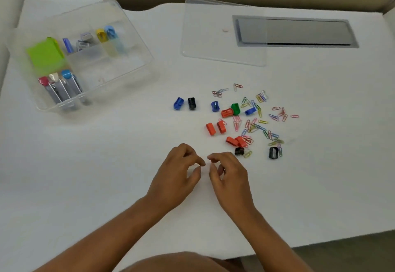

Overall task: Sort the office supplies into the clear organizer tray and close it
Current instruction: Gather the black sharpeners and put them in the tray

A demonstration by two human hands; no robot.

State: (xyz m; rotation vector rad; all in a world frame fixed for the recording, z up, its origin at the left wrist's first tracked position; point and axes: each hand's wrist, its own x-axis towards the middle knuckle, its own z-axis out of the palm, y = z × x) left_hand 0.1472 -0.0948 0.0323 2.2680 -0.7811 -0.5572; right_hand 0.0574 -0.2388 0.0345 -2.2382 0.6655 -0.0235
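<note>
While our left hand (181,173) and right hand (229,173) hover loosely curled, holding nothing we can see, sharpeners (222,126) and clips (254,126) lie just beyond the right. We judge them light, stiff, slippery: pinch sharpeners by flat sides, slide clips together. Tray (136,66) sits far beyond the left, lid (224,36) off.

Both hands low over table, left hand (178,172) and right hand (229,173) fingertips nearly meeting, fingers curled.

White table (106,164); on it: clear tray (136,43), lid (213,43), sharpeners (222,126), scattered paper clips (260,122).
</note>
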